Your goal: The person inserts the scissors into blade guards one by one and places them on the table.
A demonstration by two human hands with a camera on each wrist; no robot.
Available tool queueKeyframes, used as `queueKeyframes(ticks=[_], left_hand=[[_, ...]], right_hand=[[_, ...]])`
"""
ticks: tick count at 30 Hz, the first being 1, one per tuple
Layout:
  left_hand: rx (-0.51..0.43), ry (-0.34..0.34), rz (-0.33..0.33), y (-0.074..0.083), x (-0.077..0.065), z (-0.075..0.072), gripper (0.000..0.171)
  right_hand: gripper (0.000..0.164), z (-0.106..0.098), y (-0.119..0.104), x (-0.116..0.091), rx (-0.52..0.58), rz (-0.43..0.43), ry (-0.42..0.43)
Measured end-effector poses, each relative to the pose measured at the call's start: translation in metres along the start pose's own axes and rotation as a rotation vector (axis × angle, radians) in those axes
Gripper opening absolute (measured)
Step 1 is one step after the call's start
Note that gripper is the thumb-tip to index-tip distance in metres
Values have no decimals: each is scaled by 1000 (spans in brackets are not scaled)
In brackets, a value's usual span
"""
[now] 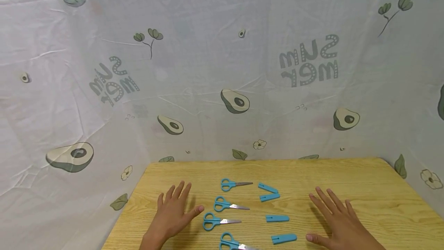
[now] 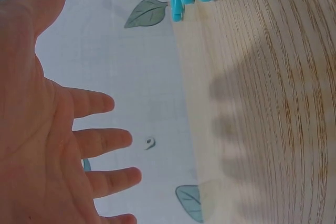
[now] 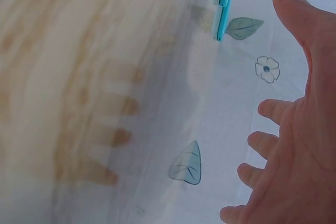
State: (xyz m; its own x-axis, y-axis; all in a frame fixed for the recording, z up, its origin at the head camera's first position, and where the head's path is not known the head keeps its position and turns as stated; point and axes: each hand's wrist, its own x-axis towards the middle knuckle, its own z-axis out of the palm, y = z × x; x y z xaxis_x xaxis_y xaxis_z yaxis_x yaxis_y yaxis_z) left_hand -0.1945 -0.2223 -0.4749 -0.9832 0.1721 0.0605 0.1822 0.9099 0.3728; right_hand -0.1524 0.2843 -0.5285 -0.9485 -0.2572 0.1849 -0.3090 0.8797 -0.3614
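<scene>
**Left hand [image 1: 173, 213] and right hand [image 1: 341, 227] are hovering well apart, fingers straight and parted**

In the foreground, the nearest scissors [image 1: 234, 244], blue-handled, are lying on a wood-grained bench [image 1: 374, 184], their blades running out of the head view's lower edge. The nearest cap [image 1: 283, 239], blue like the handles, is lying to the right of those scissors.

Well to the right of the nearest scissors, past that cap, the right hand is holding its thumb out toward them. To the left of the same scissors and a little beyond, the left hand is mirroring the pose. Both hands are casting finger shadows [image 2: 226, 127], seen in the wrist views, on the bench.

Just beyond the nearest scissors, slightly to their left, the second scissors [image 1: 216, 222] are pointing right; the second cap [image 1: 277, 218] is lying beyond the nearest scissors, to their right. Farther beyond them, the third scissors [image 1: 226, 205], then the fourth scissors [image 1: 233, 184], are also pointing right. The third cap [image 1: 269, 197] and fourth cap [image 1: 268, 188] are lying beyond and to the right of the nearest scissors, forming a V that is opening leftward.

Farthest from the nearest scissors, a pale cloth [image 1: 204, 61] is hanging, showing printed avocados [image 1: 230, 101], leaves [image 1: 239, 154] and mirror-reversed "summer" lettering [image 1: 307, 73].
</scene>
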Motion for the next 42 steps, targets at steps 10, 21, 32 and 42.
queueKeyframes(ticks=[10,21,32,42], left_hand=[[-17,-6,6,3,0,2,87],[-13,-8,62,10,0,8,86],[-25,-26,68,12,-1,12,87],[-27,-5,81,18,1,15,88]], right_hand=[[106,-6,-3,1,-30,9,-8],[104,-7,-9,2,44,-3,2],[100,-6,-18,5,91,-43,25],[96,-9,-27,10,119,-66,41]])
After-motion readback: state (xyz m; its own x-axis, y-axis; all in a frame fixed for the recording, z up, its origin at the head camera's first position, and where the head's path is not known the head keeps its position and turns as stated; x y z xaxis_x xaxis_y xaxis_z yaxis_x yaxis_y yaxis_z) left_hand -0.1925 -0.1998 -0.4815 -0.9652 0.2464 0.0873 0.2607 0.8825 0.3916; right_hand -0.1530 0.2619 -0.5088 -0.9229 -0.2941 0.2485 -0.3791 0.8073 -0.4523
